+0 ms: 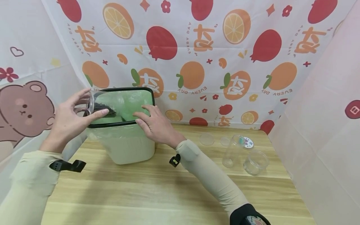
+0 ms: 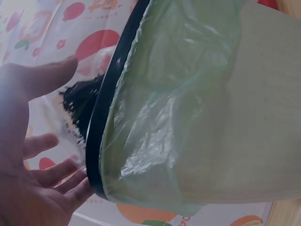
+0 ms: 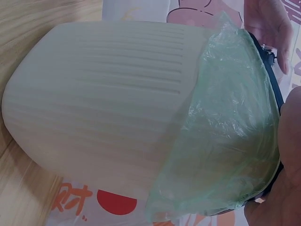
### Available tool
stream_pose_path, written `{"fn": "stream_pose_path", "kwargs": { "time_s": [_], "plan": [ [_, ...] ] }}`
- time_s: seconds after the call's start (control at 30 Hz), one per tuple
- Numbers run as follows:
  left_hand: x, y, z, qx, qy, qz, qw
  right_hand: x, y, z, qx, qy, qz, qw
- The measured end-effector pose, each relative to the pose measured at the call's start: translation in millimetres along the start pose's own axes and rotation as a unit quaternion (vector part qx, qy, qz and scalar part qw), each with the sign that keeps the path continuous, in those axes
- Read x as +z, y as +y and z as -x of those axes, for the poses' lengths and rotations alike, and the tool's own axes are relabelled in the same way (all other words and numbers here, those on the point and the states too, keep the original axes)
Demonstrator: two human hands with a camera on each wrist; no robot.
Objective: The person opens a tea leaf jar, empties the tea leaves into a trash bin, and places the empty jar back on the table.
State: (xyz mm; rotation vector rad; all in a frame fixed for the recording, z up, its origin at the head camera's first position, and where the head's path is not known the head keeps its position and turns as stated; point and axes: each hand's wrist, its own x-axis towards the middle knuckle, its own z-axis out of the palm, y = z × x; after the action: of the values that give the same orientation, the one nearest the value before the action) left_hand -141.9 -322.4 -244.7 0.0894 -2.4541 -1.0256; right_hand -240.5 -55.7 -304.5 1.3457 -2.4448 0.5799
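Note:
My left hand holds a clear jar by its base end, tipped on its side over the bin opening. Dark loose shreds, like dried tea leaves, lie along the jar's lower side; they also show as a dark heap beyond the rim in the left wrist view. Below is a cream trash bin with a black rim, lined with a thin green plastic bag. My right hand grips the bin's right rim, its fingers reaching over the edge. The bin's bottom inside is hidden.
At the right back of the wooden table stand a tall clear glass and a short clear jar. Near them lie clear discs and a small patterned round piece. Printed cloth walls enclose the table.

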Motion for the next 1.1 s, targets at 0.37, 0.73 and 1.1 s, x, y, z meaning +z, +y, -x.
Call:
{"fn": "stream_pose_path", "kwargs": {
  "time_s": [0.37,0.73,1.1],
  "plan": [
    [5.5,1.1,-2.3,0.005,0.015,-0.011,0.9998,-1.6,0.9,0.0,-0.007,0.008,0.0,0.9999],
    [14.4,3.1,-5.3,0.041,0.022,-0.018,0.9988,-1.4,2.5,-1.0,-0.008,0.01,0.005,0.9999],
    [18.7,1.1,-7.2,0.049,0.038,-0.021,0.9979,-1.3,4.3,-2.2,-0.004,0.004,0.01,0.9999]
  ]
}}
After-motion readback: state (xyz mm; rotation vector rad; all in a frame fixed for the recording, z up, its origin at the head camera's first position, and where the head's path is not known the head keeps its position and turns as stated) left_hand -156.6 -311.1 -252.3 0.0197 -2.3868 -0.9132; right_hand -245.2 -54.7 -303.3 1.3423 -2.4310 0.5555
